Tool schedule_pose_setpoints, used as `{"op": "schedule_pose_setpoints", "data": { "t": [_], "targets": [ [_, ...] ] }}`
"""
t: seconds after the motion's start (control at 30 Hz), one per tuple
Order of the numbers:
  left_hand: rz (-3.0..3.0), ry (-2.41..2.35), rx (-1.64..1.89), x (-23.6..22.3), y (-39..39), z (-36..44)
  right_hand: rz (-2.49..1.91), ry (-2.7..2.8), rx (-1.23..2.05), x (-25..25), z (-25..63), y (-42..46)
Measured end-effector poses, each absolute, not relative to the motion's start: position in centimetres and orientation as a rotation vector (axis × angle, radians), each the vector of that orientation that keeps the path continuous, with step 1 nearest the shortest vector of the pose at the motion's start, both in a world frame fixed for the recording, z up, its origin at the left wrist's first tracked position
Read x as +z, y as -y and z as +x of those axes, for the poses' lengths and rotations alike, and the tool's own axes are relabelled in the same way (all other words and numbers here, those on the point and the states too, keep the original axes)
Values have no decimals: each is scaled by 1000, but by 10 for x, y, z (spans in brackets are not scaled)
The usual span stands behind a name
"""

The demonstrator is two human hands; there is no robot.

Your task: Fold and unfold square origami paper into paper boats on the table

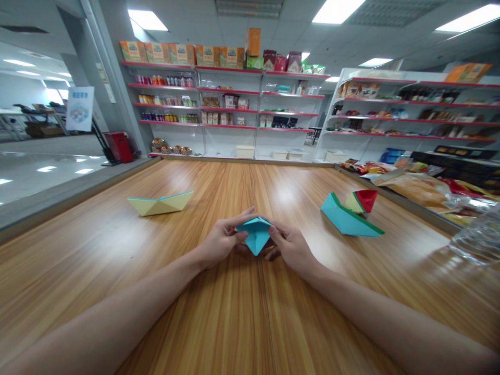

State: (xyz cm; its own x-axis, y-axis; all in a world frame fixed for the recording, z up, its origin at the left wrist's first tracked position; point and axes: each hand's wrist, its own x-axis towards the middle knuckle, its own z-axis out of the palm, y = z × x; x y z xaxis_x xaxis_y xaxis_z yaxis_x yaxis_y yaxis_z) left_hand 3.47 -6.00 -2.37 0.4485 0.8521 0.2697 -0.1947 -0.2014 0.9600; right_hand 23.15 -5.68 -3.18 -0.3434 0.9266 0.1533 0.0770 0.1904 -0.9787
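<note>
Between my two hands is a small piece of folded blue paper, its point facing down toward me and its middle slightly hollow. My left hand pinches its left corner, thumb in front and fingers behind. The right corner is gripped by my right hand, whose lower fingers curl beneath and are partly hidden. To the left on the table lies a yellow paper boat with a blue edge. On the right sits a blue paper boat with a green rim, and a smaller red, yellow and green folded paper is just behind it.
The wooden table has a raised edge. At the right are packaged snacks and a clear plastic item. Stocked shelves stand beyond the far edge. A sign and a red box are on the floor at left.
</note>
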Motion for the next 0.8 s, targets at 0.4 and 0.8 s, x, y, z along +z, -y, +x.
{"op": "schedule_pose_setpoints", "data": {
  "t": [0.4,0.8],
  "targets": [
    [1696,-692,1180,-28,61,39,-875,1657,1316,-27,228,66],
    [1869,-938,1158,-20,66,40,-941,1921,961,-29,227,68]
  ]
}}
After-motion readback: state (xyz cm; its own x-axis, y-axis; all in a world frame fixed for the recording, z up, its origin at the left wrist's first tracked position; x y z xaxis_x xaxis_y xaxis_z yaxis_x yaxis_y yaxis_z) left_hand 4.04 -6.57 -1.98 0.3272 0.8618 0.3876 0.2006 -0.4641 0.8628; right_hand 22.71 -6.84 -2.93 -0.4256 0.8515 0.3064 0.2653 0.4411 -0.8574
